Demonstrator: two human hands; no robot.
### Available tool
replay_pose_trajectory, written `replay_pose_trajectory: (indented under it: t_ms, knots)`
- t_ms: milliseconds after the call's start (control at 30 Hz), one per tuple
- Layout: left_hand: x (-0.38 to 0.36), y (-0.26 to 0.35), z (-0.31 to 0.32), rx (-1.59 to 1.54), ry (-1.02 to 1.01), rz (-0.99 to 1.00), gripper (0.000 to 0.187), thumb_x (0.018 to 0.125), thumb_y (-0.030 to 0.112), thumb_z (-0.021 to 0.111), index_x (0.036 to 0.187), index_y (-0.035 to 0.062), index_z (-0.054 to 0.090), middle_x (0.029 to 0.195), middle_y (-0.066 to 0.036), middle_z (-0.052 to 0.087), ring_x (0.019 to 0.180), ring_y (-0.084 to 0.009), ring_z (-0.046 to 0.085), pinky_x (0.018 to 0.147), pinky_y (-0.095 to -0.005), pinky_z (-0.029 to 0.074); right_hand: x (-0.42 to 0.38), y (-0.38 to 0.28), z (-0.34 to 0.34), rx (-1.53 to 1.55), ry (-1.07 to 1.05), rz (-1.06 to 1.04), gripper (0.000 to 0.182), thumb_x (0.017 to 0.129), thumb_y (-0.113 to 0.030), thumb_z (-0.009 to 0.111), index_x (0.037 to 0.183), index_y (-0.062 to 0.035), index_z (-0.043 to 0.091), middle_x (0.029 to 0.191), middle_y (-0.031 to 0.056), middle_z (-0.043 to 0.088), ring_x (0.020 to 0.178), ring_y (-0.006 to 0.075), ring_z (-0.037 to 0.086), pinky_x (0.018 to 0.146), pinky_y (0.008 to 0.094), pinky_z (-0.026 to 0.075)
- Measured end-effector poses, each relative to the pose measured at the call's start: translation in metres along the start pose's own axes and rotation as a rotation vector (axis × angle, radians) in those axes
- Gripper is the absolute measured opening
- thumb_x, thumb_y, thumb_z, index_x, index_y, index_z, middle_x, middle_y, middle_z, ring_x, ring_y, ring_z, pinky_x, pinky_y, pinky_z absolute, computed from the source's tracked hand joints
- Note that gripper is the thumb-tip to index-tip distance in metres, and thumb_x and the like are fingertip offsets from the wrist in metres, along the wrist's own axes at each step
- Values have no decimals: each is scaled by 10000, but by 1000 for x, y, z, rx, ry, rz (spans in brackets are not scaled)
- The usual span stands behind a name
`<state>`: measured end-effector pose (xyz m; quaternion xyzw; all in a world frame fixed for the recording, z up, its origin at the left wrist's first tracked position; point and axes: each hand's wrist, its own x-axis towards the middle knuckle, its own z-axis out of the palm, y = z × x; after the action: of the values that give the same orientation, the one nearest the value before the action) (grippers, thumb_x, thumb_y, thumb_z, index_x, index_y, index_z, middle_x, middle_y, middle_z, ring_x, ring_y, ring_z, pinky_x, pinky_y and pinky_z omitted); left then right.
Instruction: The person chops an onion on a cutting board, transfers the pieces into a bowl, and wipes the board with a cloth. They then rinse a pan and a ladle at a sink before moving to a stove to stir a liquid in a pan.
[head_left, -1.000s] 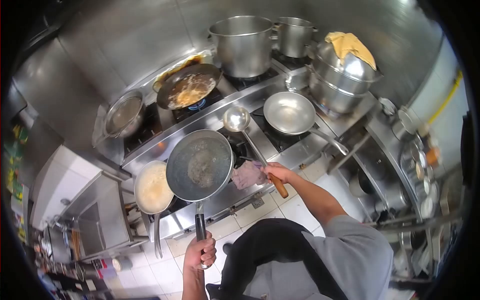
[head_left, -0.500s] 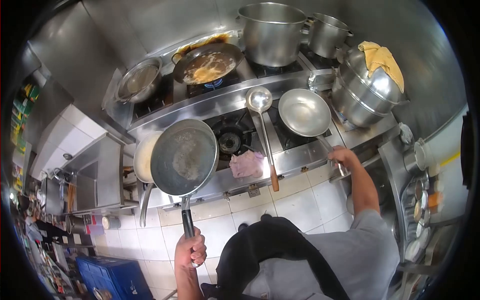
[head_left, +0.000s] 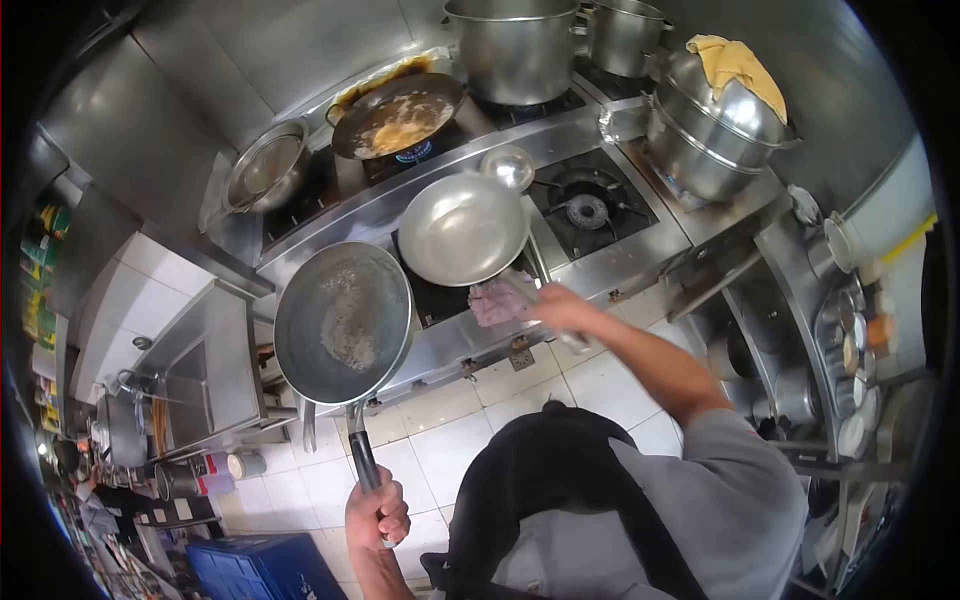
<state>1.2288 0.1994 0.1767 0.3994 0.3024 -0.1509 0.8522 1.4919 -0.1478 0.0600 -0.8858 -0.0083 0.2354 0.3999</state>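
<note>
My left hand is closed around the black handle of a dark frying pan, raised at the stove's front edge. A pale dried patch marks the inside of this pan. In my right hand is the metal handle of a silver frying pan, held over the front burner area. Behind it the bowl of a ladle shows, while much of its handle is covered. A pink cloth lies at the stove's front, partly under the silver pan's handle.
A wok of bubbling oil sits over a lit flame behind. Tall pots stand at the back, and a lidded steamer with a yellow cloth is to the right. A bare burner shows front right. A blue crate stands lower left.
The silver pan has moved left in my right hand, off the right front burner and across the ladle. My left hand's dark pan has shifted slightly left and stays gripped.
</note>
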Motion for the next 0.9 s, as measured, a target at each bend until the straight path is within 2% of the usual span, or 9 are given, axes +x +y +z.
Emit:
replay_pose_trajectory:
  t_ms: [100,167,300,367,467,600,667,800,900]
  knots:
    - [3,2,7,68,-9,-19,191,883,29,619,868,100,442,594,-5,407,360,-87,366,273,-260,273,98,75,122,-226,27,-412,465,833,-353,703,1077,42,689,920,208,718,859,323,711,743,413,552]
    - [10,-1,19,80,-31,-30,198,879,29,624,858,101,441,590,-4,405,361,-88,367,276,-259,271,68,40,125,128,12,-110,386,878,-329,678,1003,37,676,755,162,677,693,306,687,638,432,539]
    - [35,-11,51,102,-76,-78,164,901,8,618,920,85,475,596,-7,397,355,-81,358,271,-256,255,87,44,140,236,149,-125,325,928,-310,643,944,14,664,645,108,612,570,268,630,546,425,501]
    - [52,-17,80,120,-88,-95,173,897,14,629,919,87,474,591,-3,392,355,-78,358,271,-255,258,72,33,102,574,-166,-10,333,966,-335,616,909,-9,649,654,83,598,590,220,614,558,380,490]
    - [87,-31,121,170,-188,-150,202,901,28,626,870,111,445,598,3,405,376,-85,369,303,-263,280,28,54,30,245,-41,-245,331,976,-355,615,942,-29,659,682,58,608,640,170,617,603,320,496]
    - [149,-62,166,163,-346,-201,181,949,53,601,899,126,443,624,8,420,391,-78,376,322,-258,295,-6,209,-16,-94,-24,-366,325,957,-318,588,995,-9,681,1004,180,703,958,314,684,823,435,532]
    - [181,-78,191,164,-374,-235,187,952,70,612,908,133,441,629,13,422,394,-73,376,324,-259,296,-39,295,-25,18,49,55,410,900,-376,634,1044,5,680,1098,244,680,1116,404,618,965,462,497]
    - [238,-115,243,199,-479,-292,190,961,108,635,944,148,450,644,31,426,414,-61,383,341,-260,308,-114,436,-54,-220,103,248,351,858,-324,668,967,8,692,1038,243,702,1019,413,663,928,469,521]
    - [285,-145,264,205,-529,-344,181,957,110,642,965,145,465,647,37,427,433,-63,394,364,-258,331,-156,442,-87,83,-49,733,322,860,-305,635,869,8,709,1060,233,712,1009,380,680,912,490,535]
